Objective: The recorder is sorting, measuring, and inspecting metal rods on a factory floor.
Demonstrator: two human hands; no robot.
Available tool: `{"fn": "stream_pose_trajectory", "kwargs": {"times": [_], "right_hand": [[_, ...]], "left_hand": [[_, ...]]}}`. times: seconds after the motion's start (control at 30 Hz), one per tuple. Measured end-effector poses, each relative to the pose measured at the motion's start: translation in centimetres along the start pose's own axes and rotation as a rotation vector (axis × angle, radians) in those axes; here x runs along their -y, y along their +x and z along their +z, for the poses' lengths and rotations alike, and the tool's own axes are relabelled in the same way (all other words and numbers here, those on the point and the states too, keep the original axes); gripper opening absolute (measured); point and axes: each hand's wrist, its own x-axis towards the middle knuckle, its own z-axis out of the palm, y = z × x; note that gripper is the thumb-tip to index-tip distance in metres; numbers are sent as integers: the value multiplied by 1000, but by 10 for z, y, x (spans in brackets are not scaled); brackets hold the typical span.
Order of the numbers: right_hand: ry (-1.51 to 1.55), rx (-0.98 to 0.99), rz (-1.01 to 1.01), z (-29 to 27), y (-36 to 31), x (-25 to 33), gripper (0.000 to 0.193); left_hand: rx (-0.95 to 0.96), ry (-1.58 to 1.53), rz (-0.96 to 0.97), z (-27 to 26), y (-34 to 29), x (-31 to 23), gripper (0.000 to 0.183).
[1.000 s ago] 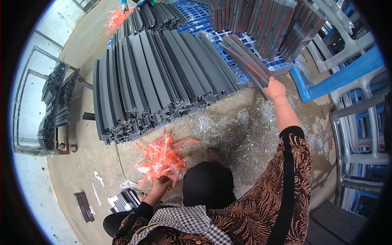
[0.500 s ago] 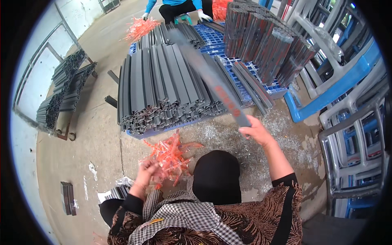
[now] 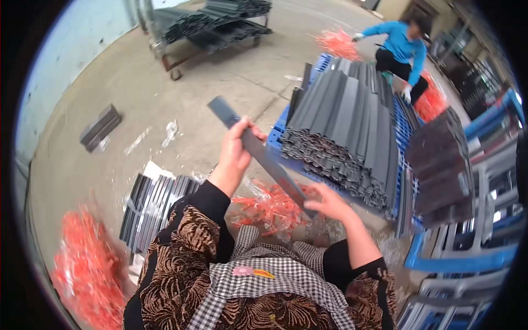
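Observation:
A long flat grey strip (image 3: 275,168) with faint red marks lies slantwise across the middle in front of me. Around its upper part, my left hand (image 3: 235,151) is closed, with a short length sticking out beyond the fingers. My right hand (image 3: 330,204) is at the lower end, its fingertips on the strip. Beneath it, a pile of crumpled clear and red film (image 3: 267,209) covers the floor. Just past my hands, many grey profiles (image 3: 338,110) are stacked lengthwise on a blue pallet (image 3: 279,124).
Wrapped strips (image 3: 157,206) lie at my left, near a large heap of red film (image 3: 88,269). A loaded cart (image 3: 212,27) stands at the back. Beyond the pallet a person in blue (image 3: 407,49) crouches. At right are a dark bundle stack (image 3: 440,165) and metal frames (image 3: 473,247).
My view has swung left. The strip, previously raised in my right hand alone, has come down close to me, and my left hand has left the film and taken hold of it.

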Motion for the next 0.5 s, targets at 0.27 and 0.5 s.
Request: {"fn": "stream_pose_trajectory", "kwargs": {"times": [0.27,0.5], "right_hand": [[352,-257,-277,50,77,73,35],[296,-394,-367,34,88,109,33]], "left_hand": [[9,261,-75,6,-44,19,11],[8,492,-132,22,-65,52,13]]}}
